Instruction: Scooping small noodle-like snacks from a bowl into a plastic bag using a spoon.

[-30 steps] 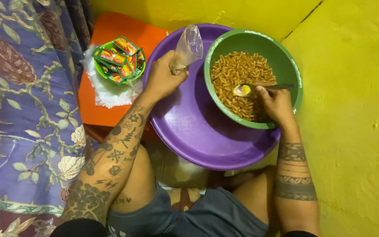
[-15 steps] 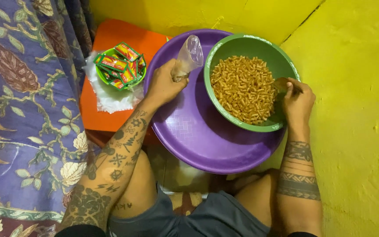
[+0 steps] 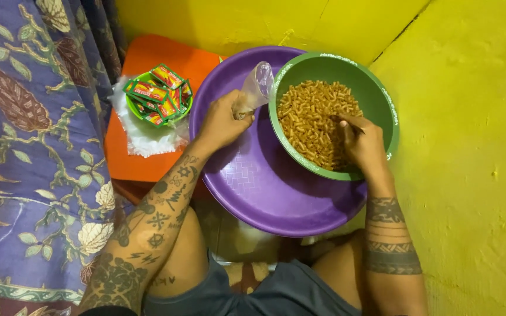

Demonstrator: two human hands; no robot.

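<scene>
Left hand: the left hand (image 3: 221,122) is closed round a small clear plastic bag (image 3: 254,88), held over the purple basin (image 3: 253,187).
Right hand: the right hand (image 3: 363,143) dips into the snacks (image 3: 311,117), fingers curled; a utensil handle seems gripped.
Bowl: the green bowl (image 3: 382,99) sits under that hand.
Beyond the left hand: a small green basket (image 3: 158,100) of packets.

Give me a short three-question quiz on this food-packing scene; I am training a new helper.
1. True or false: the left hand holds a small clear plastic bag.
2. What does the green bowl sit in? A) an orange tray B) a purple basin C) a cloth
3. Fill in: the right hand rests in the ____ snack sticks.

Key: 1 true; 2 B; 3 orange-brown.
</scene>
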